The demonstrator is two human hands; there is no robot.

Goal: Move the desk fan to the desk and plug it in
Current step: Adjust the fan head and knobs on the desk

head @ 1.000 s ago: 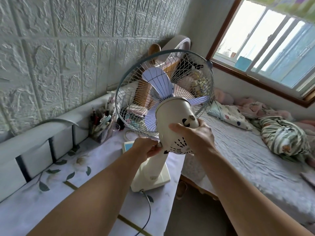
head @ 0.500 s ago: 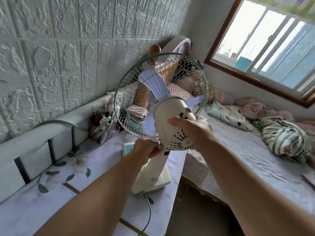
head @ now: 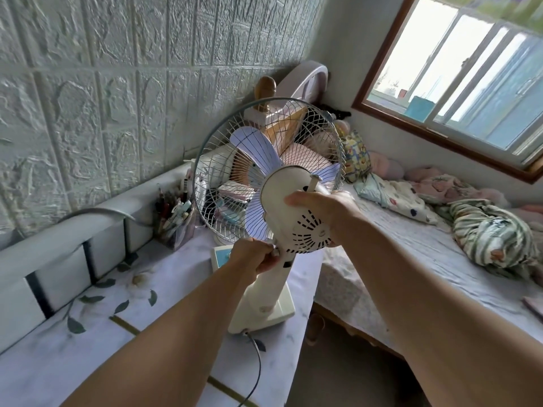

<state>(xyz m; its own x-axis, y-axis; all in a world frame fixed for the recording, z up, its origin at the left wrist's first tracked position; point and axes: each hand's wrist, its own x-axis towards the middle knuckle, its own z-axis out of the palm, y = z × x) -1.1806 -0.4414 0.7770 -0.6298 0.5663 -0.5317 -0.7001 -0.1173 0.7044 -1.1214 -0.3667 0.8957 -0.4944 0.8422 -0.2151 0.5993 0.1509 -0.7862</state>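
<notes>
The desk fan stands on the desk, no writing legible, right hand gripping its motor housing, left hand pinching the neck knob.

There is one fan on one desk. The fan has one round wire cage, one cord, and four blades that I can see; maybe more hide behind the motor. Two hands hold it: the left hand and the right hand. One pen holder stands by the wall, with too many pens to count. There is one bed and one window.
</notes>
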